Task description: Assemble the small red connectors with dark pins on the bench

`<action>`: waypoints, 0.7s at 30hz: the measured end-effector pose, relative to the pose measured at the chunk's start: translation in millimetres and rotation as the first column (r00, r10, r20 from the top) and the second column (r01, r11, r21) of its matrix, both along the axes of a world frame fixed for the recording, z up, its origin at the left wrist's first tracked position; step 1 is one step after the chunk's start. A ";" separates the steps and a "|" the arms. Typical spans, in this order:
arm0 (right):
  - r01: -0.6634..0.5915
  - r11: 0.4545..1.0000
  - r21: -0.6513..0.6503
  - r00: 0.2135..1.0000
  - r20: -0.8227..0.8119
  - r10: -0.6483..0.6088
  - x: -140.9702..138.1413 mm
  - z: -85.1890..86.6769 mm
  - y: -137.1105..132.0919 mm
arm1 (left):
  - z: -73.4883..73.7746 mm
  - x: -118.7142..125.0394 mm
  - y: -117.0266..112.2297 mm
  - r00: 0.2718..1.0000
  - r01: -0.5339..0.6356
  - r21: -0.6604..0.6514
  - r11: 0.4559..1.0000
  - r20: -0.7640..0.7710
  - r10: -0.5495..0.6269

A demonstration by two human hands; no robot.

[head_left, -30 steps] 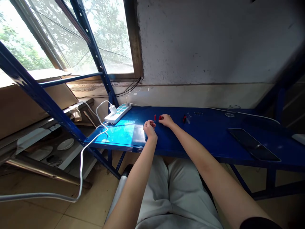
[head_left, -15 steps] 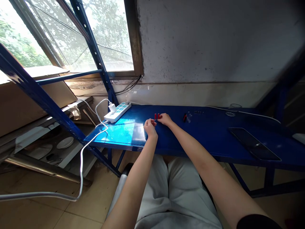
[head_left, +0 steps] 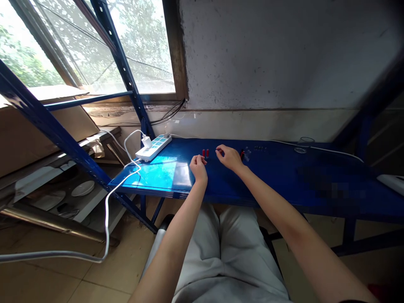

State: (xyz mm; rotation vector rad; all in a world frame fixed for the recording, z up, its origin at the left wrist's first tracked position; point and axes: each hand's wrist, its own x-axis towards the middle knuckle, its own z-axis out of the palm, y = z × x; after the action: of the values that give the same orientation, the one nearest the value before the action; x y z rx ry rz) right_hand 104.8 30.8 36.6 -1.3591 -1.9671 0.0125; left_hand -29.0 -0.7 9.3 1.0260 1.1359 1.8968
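Observation:
Two small red pieces (head_left: 205,152) stand side by side on the blue metal shelf (head_left: 277,176). My left hand (head_left: 198,166) rests just in front of them, fingers curled in a pinch; what it holds is too small to make out. My right hand (head_left: 229,156) hovers to the right of the red pieces, fingers loosely curled, with nothing visible in them. Just past it lie another red piece (head_left: 242,155), some small clear pieces (head_left: 247,154) and a row of tiny dark pieces (head_left: 260,148).
A white power strip (head_left: 153,147) with a plugged charger and white cable (head_left: 107,202) sits at the shelf's left end. A clear glass (head_left: 302,144) stands at the back right. Blue rack posts (head_left: 120,63) rise on the left before a window.
My right hand has let go near the two red pieces and moved right toward the other small parts. The left hand stays in place. The view has shifted slightly.

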 end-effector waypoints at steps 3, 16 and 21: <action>0.067 0.973 0.219 0.992 -0.115 -0.042 33.6 7.1 -18.9 | 4.7 7.3 -7.9 0.970 0.068 0.101 0.993 -0.239 -0.043; 0.502 0.861 0.079 0.822 -0.352 -0.447 117.7 -23.7 -16.6 | 10.0 68.5 1.5 0.122 0.366 0.047 0.929 -0.993 0.002; 0.512 0.828 -0.228 0.842 -0.061 -0.537 124.3 -31.6 -11.8 | -1.0 85.8 11.2 -0.052 0.261 -0.005 0.965 -0.999 0.009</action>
State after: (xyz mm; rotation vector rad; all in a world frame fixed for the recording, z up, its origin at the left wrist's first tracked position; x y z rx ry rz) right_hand 229.1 19.0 5.1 -1.9534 -1.4606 0.0371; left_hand 56.8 10.5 8.3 2.8145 1.4316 0.7241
